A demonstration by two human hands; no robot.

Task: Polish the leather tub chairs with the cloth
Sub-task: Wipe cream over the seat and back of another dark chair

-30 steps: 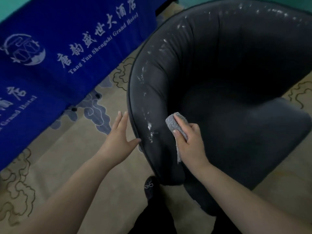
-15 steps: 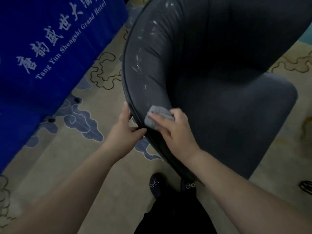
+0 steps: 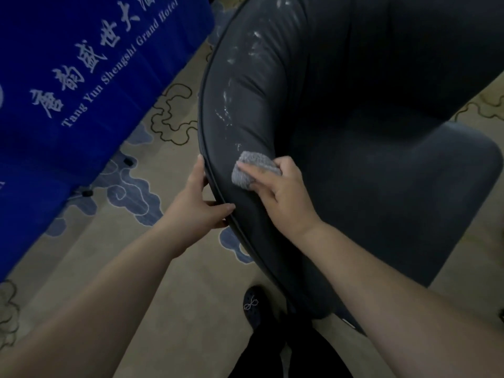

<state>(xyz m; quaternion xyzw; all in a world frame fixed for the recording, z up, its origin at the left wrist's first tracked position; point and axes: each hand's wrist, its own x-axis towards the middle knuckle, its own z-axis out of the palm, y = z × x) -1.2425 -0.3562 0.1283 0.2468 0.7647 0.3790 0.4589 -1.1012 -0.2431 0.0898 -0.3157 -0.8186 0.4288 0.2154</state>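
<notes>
— On the chair's near arm, what have you got under your right hand?

— Your right hand has its fingers curled round a bunched grey cloth and presses it onto the rounded top of the arm of the dark leather tub chair. The cloth's longer side runs across the arm, from the piped outer edge toward the seat.

— And your left hand?

— Your left hand lies flat against the outer face of the same arm, fingers straight and pointing up along the piping, thumb touching the piped edge just beside the cloth. It holds nothing.

— Which way does the chair face?

— The curved arm sweeps from the lower middle of the view up and away toward the top, with the back wrapping round to the right. The open seat faces right and toward you. White smears streak the arm farther up from the cloth.

— What is around it?

— A beige carpet with blue cloud patterns lies under the chair. A blue drape with white lettering hangs at the left. Your dark shoe stands on the carpet near the chair's base.

— Anything you cannot see?

— The top of the chair's back is cut off by the frame, and the seat hollow is too dark to make out. The drape's lettering runs out of view.
</notes>
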